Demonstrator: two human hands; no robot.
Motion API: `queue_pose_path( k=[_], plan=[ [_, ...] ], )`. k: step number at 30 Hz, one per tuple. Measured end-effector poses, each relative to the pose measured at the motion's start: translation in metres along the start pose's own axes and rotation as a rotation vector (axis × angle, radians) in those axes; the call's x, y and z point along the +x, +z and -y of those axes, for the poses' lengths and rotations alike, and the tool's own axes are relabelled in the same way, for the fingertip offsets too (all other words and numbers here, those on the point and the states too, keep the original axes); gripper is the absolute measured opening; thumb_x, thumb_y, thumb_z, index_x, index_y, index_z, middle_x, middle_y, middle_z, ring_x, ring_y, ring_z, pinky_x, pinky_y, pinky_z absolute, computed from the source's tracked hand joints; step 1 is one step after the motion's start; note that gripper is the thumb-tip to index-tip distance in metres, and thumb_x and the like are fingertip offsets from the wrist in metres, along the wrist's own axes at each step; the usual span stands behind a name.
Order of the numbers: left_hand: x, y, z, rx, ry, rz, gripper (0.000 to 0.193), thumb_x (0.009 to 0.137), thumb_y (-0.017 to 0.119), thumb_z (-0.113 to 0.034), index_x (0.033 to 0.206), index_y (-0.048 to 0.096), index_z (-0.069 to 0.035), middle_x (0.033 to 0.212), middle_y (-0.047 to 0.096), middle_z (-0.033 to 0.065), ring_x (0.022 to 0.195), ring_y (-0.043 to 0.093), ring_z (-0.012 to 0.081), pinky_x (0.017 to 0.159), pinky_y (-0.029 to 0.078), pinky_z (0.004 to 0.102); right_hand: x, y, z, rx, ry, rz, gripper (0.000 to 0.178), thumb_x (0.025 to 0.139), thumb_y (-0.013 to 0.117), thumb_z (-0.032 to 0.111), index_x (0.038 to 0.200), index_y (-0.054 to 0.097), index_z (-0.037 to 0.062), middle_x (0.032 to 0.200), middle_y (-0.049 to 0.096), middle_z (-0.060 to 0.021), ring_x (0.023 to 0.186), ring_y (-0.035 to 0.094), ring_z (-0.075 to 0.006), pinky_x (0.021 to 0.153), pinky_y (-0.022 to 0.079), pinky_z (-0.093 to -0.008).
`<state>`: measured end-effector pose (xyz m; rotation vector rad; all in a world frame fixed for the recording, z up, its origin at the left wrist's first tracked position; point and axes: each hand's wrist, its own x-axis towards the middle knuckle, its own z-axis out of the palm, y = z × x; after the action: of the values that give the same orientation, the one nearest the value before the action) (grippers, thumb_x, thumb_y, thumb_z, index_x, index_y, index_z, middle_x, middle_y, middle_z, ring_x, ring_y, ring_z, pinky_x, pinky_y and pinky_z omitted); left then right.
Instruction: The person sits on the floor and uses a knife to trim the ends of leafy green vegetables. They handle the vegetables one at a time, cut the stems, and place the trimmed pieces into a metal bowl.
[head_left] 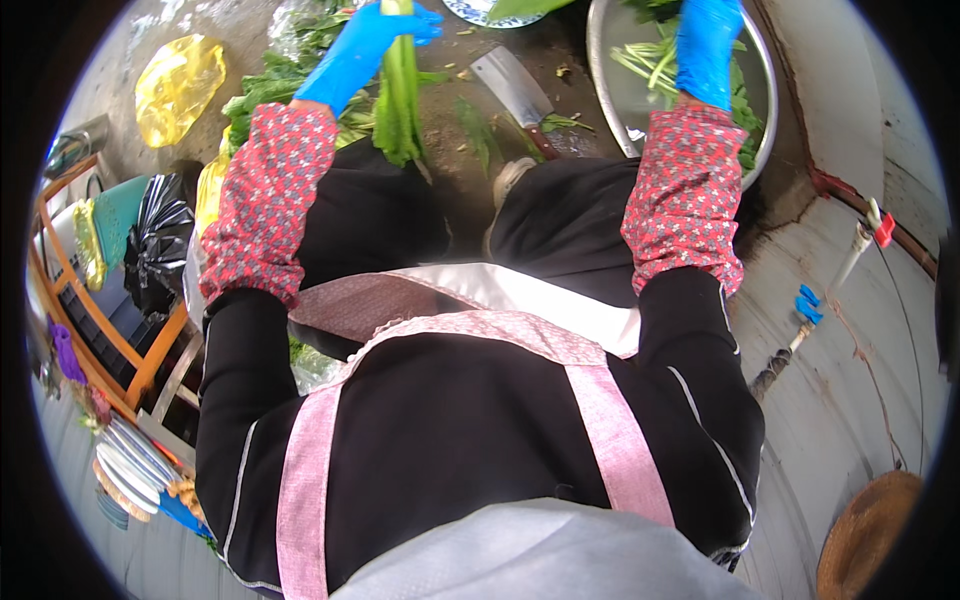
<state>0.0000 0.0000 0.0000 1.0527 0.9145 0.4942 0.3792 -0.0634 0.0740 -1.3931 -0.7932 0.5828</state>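
My left hand (pixel 362 42), in a blue glove, grips a bunch of leafy greens (pixel 398 95). Its pale stalks point up and its leaves hang down by my left knee. My right hand (pixel 708 50), also gloved in blue, is over the right side of a wide metal basin (pixel 600 75). The top edge of the picture cuts off its fingers, so their hold is hidden. Cut stems and greens (pixel 650 65) lie in the basin under and beside that hand. Between the hands, a cleaver (pixel 512 85) with a brown handle rests on the wet ground.
More loose greens (pixel 285 80) are heaped on the ground beyond my left forearm. Near them lies a yellow plastic bag (pixel 180 88). A patterned plate (pixel 475 12) shows at the top edge. A black bag (pixel 160 245) and a wooden chair (pixel 155 355) stand at left, a pale wall at right.
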Motion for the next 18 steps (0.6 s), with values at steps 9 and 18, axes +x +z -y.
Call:
queue_pose_path(
  k=[9, 18],
  plan=[
    [0.017, -0.021, 0.008, 0.153, 0.104, 0.103, 0.036, 0.095, 0.07, -0.016, 0.126, 0.063, 0.001, 0.127, 0.07, 0.0155, 0.12, 0.067, 0.0275, 0.107, 0.052, 0.039, 0.047, -0.157, -0.09, -0.828, -0.484, 0.383, 0.046, 0.075, 0.091, 0.022, 0.117, 0.077, 0.0121, 0.124, 0.072, -0.0166, 0.116, 0.069, -0.034, 0.103, 0.052, -0.0458],
    [0.018, 0.006, -0.006, -0.023, 0.173, 0.164, 0.035, 0.093, 0.067, -0.009, 0.124, 0.063, 0.004, 0.129, 0.068, 0.0179, 0.115, 0.069, 0.0273, 0.105, 0.053, 0.0389, -0.056, 0.0, -0.081, -0.726, -0.156, 0.875, 0.075, 0.085, 0.08, 0.044, 0.147, 0.056, 0.0089, 0.133, 0.068, -0.017, 0.122, 0.066, -0.0284, 0.106, 0.05, -0.0416]
  ],
)
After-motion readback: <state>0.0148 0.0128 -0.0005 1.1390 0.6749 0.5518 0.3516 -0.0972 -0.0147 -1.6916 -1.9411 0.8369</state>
